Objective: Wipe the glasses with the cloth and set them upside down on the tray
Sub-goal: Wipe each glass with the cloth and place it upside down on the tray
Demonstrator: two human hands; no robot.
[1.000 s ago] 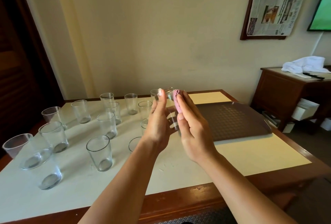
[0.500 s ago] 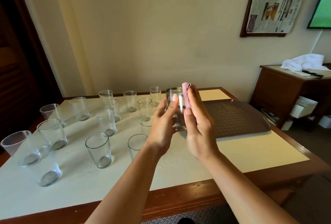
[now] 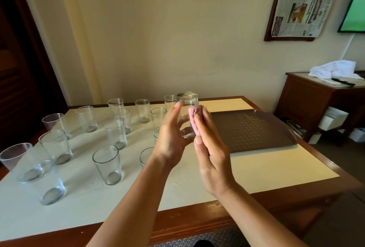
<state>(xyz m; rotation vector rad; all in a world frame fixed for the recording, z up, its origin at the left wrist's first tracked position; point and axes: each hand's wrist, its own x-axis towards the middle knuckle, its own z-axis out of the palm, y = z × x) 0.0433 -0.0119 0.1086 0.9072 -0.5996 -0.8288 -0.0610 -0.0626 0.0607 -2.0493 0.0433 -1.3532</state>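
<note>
You're holding a clear glass (image 3: pixel 186 116) up over the surface (image 3: pixel 266 165) in your left hand (image 3: pixel 171 140), while your right hand (image 3: pixel 211 152) is pressing the pink cloth (image 3: pixel 194 121) against it, left of the brown tray (image 3: pixel 252 130).

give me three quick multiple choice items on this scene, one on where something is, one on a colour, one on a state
1. Where does the tray lie?
A. on the table, right of the standing glasses
B. on the side cabinet
C. on the floor

2. What colour is the cloth?
A. green
B. pink
C. black

3. How is the held glass placed?
A. upside down on the tray
B. standing among the other glasses
C. lifted off the table between both hands

Key: 1 A, the brown tray sits on the table's right half. 2 B, the cloth under the right hand is pink. 3 C, the left hand and right hand hold the glass in the air.
</note>
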